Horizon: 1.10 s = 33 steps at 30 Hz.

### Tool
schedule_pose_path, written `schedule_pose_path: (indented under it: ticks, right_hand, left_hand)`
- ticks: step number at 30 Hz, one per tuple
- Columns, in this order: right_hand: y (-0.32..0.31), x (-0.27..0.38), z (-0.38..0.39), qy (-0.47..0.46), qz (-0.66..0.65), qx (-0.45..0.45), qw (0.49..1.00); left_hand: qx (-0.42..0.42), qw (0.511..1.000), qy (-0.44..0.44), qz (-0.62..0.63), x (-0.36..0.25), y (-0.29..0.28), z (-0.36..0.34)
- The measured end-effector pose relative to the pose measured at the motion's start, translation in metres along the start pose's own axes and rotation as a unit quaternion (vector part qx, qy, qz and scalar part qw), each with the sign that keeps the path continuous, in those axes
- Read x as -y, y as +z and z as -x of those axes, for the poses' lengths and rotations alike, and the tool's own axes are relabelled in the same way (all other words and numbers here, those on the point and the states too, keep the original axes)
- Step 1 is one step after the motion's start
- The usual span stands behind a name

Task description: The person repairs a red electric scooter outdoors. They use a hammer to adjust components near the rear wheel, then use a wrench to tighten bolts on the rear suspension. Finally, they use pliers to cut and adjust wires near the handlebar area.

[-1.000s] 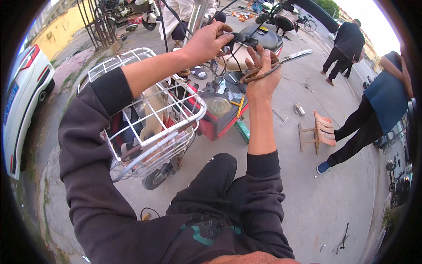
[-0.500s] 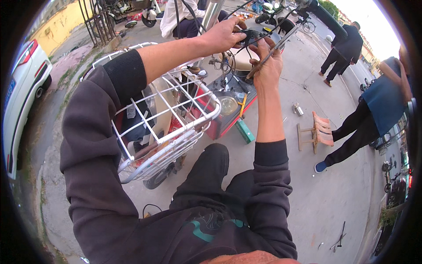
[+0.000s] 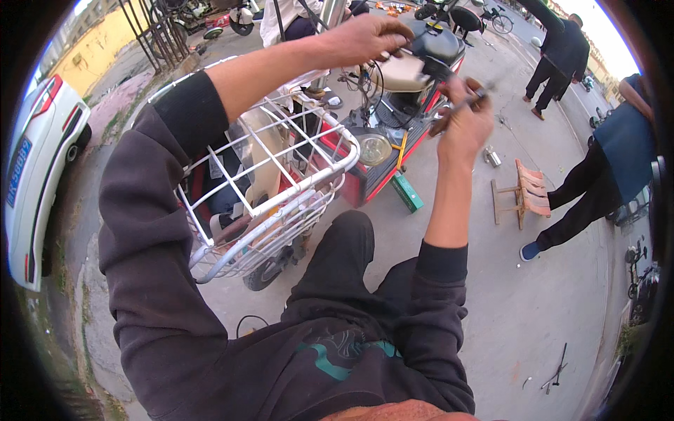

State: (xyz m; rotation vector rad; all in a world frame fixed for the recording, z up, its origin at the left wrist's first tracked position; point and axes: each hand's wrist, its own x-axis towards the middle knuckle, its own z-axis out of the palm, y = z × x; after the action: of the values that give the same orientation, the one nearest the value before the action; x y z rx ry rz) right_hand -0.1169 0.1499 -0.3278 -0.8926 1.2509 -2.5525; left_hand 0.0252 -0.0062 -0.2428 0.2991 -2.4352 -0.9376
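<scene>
At the upper middle, my left hand [image 3: 365, 41] is raised over the front of an electric scooter, its fingers closed near dark cables; what they pinch is hidden. My right hand [image 3: 465, 126] is wrapped round a slim dark tool [image 3: 469, 102], blurred by motion, so its kind does not show. The two hands are apart. Below them are the scooter's round headlight [image 3: 370, 149], loose wires [image 3: 366, 90] and a red-edged footboard [image 3: 382, 174]. A white wire basket [image 3: 270, 207] stands under my left forearm.
On the ground beside the footboard lies a green box [image 3: 407, 192]. A small wooden stool [image 3: 531, 189] stands at right, next to a standing person [image 3: 611, 168]. Another person [image 3: 558, 63] is farther back. A white car [image 3: 43, 175] is at far left.
My right hand has moved right and down, away from my left hand, with the tool in it. The dark part earlier between both hands is no longer between them. The view has shifted slightly.
</scene>
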Motion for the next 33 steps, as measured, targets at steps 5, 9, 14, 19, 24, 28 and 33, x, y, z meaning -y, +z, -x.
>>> schedule_pose_path:
  ticks: [5, 9, 14, 19, 24, 28, 33]
  right_hand:
    - [-0.088, 0.009, 0.045, 0.029, -0.129, -0.127, 0.983]
    - [-0.127, 0.026, 0.076, 0.044, -0.155, -0.203, 0.966]
    - [-0.143, 0.038, 0.101, 0.068, -0.221, -0.126, 0.965]
    - [-0.128, 0.027, 0.122, 0.110, -0.215, -0.093, 0.966]
    - [-0.094, 0.026, 0.126, 0.143, -0.209, -0.060, 0.966]
    - [-0.071, 0.036, 0.105, 0.158, -0.184, -0.132, 0.961]
    - [-0.080, 0.066, 0.077, 0.076, -0.209, -0.157, 0.962]
  left_hand:
    - [0.022, 0.988, -0.050, -0.142, -0.035, -0.044, 0.007]
    - [0.168, 0.948, 0.046, -0.267, -0.030, -0.043, 0.014]
    - [0.244, 0.914, 0.035, -0.323, -0.030, -0.037, 0.029]
    - [0.291, 0.826, 0.069, -0.478, -0.025, -0.044, 0.027]
    - [0.247, 0.757, -0.045, -0.603, -0.070, -0.059, 0.043]
    - [0.292, 0.887, -0.120, -0.337, -0.105, -0.124, 0.035]
    - [0.239, 0.919, -0.034, -0.311, -0.096, -0.122, 0.042]
